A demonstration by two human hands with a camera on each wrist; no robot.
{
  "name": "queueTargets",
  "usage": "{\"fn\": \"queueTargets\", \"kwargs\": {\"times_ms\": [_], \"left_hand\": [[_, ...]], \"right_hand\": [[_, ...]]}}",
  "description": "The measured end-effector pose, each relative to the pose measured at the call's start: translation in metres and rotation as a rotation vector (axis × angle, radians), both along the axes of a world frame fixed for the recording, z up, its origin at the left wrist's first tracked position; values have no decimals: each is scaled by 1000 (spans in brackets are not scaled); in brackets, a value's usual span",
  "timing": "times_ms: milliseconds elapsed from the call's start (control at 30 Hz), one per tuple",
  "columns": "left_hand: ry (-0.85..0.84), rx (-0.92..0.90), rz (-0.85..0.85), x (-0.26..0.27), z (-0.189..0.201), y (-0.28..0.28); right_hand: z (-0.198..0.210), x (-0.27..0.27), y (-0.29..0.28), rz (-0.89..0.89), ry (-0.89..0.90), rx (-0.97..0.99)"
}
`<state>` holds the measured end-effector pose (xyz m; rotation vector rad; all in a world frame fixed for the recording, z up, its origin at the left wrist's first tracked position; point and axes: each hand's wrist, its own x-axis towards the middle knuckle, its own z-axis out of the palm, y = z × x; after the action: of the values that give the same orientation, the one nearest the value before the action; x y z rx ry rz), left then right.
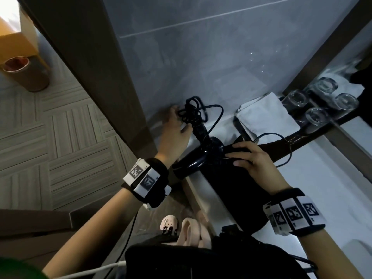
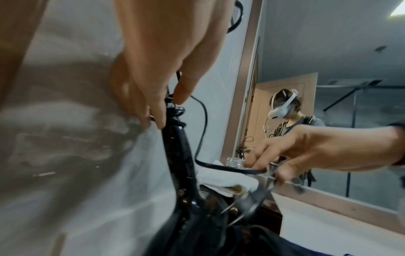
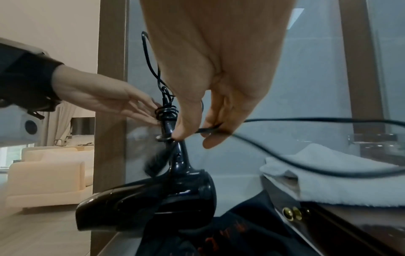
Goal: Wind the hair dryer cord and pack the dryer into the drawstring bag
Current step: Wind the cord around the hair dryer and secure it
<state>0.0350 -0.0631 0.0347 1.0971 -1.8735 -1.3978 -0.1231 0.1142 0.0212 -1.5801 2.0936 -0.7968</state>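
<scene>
The hair dryer [image 3: 153, 199] lies on the table; right hand [image 3: 219, 72] pinches its cord [image 3: 306, 119], left hand [image 3: 105, 98] fingers straight against the wound handle.

Left hand [image 1: 174, 131] reaches forward, fingers straight; right hand [image 1: 254, 158] pinches with thumb and fingers.

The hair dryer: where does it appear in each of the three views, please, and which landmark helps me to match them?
Head: the hair dryer lies at the centre, handle pointing away, between the two hands.
Left wrist: lower centre, its dark handle rises to the left hand.
Right wrist: lower centre-left, barrel pointing left, below the right hand.
Shared landmark: the folded white towel, to the right of the dryer in every view.
</scene>
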Motion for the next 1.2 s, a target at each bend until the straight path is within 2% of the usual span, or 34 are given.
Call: {"fn": "queueTargets", "kwargs": {"times_ms": [67, 133, 167, 233, 333, 400, 467, 533, 600, 700, 833, 900, 1033, 1167, 1200], "left_hand": [[-37, 71, 96, 4, -3, 8], [-166, 46, 195, 8, -10, 20], [-202, 35, 188, 10, -14, 27], [-245, 129, 45, 11, -20, 41], [-276, 465, -187, 4, -26, 56], [-211, 576, -259, -3, -26, 61], [-19, 685, -231, -7, -19, 63], [120, 709, -178, -7, -12, 60], [189, 698, -150, -4, -9, 55], [228, 686, -127, 4, -7, 49], [228, 655, -93, 14, -13, 41], [199, 626, -64, 19, -18, 37], [233, 593, 24, 25, -25, 32], [335, 623, 90, 25, -26, 27], [335, 624, 83, 24, -27, 27]], "right_hand": [[-3, 4, 3, -47, 4, -61], [-6, 7, 4, -86, 40, -94], [-7, 8, 4, -99, 38, -114], [-7, 11, 1, -94, 9, -141], [-5, 16, -2, -40, -11, -192], [-4, 18, -3, 4, -3, -245], [-4, 19, -2, 18, 2, -253], [-5, 19, 0, 2, 15, -217], [-6, 17, 6, -45, 72, -221], [-9, 13, 17, -229, 108, -357], [-21, 9, 33, -540, 10, -450], [-25, 3, 39, -648, -48, -402], [-28, -19, 55, -763, -125, -83], [-24, -21, 70, -537, -224, 77], [-28, -19, 72, -496, -309, 139]]}}
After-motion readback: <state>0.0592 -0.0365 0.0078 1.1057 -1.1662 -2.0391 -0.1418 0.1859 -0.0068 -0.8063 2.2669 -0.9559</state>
